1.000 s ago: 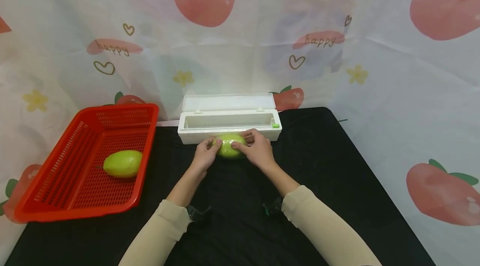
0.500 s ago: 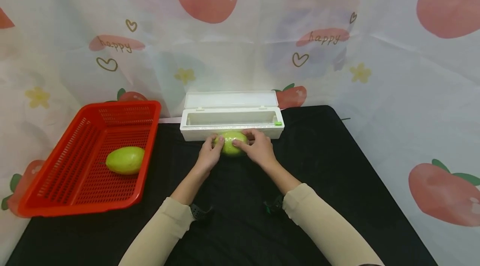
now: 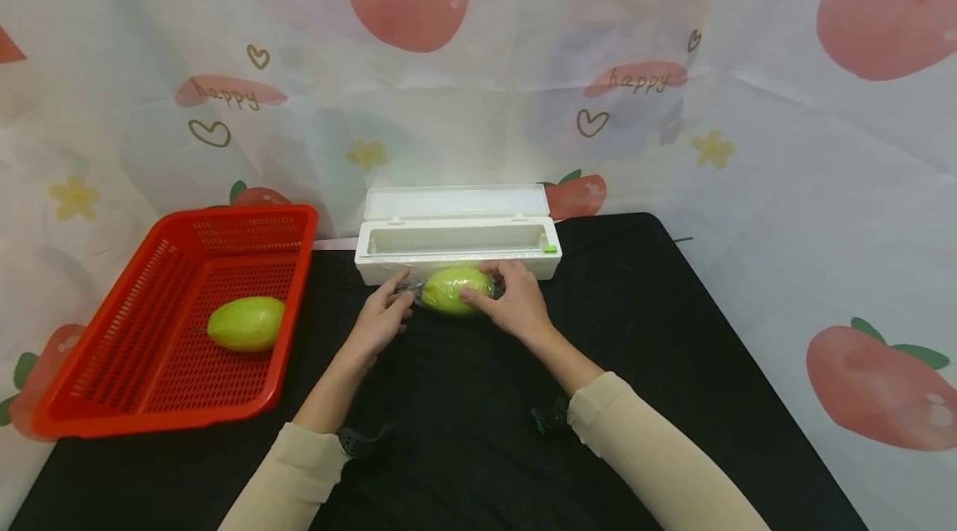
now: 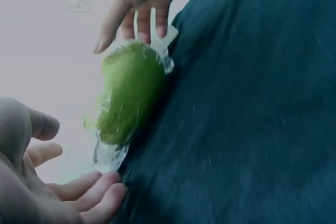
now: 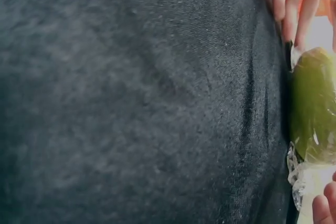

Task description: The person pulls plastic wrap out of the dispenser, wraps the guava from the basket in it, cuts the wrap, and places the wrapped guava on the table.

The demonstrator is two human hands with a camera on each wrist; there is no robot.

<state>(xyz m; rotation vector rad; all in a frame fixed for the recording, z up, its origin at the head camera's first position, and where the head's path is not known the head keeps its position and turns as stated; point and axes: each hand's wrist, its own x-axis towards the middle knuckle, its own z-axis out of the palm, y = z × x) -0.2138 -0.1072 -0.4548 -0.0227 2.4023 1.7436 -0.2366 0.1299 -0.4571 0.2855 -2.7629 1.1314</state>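
Observation:
A green oval fruit (image 3: 453, 290) wrapped in clear plastic film lies on the black cloth, against the front of a white film dispenser box (image 3: 458, 268). Bunched film (image 4: 111, 153) sticks out at both of its ends. My left hand (image 3: 380, 318) is beside the left end, fingers loosely spread, its fingertips close to the film tail. Whether they touch it I cannot tell. At the right end is my right hand (image 3: 517, 298), thumb in front and fingers behind. In the left wrist view its relaxed fingers (image 4: 161, 24) appear apart from the fruit's body.
A red plastic basket (image 3: 292, 307) on the left holds another green fruit (image 3: 247, 323) with a stem. The dispenser's lid (image 3: 456, 203) is raised, and a green slider (image 3: 549, 248) sits at its right. Behind hangs a printed white curtain (image 3: 478, 115).
My left hand has let go of the fruit's left end and moved left, uncovering the bunched film there. The right hand stays at the right end, its fingers loosened.

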